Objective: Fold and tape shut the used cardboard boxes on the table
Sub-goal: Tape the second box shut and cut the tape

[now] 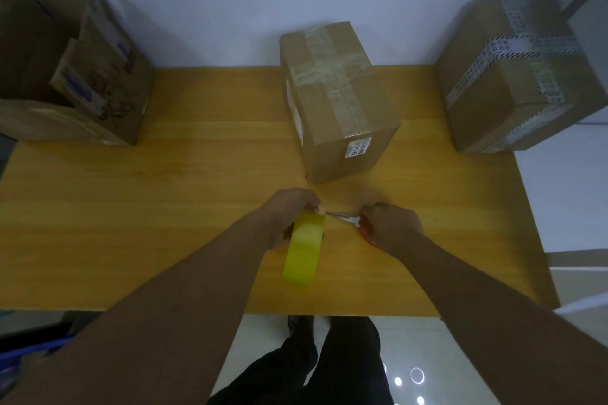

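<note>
A closed cardboard box (339, 102) with clear tape across its top stands in the middle of the wooden table (164, 207). Just in front of it, my left hand (292, 210) grips a yellow-green roll of tape (304, 248), held upright above the table. My right hand (391, 227) holds red-handled scissors (348, 222), whose blades point left toward the top of the roll. A second box (513, 76), wrapped in printed tape, stands at the back right corner. An open box (75, 76) with raised flaps stands at the back left.
The white wall runs right behind the boxes. The table's front edge lies close to my legs (329, 362), and its right edge falls just past the printed-tape box. Bare wood stretches left of my arms.
</note>
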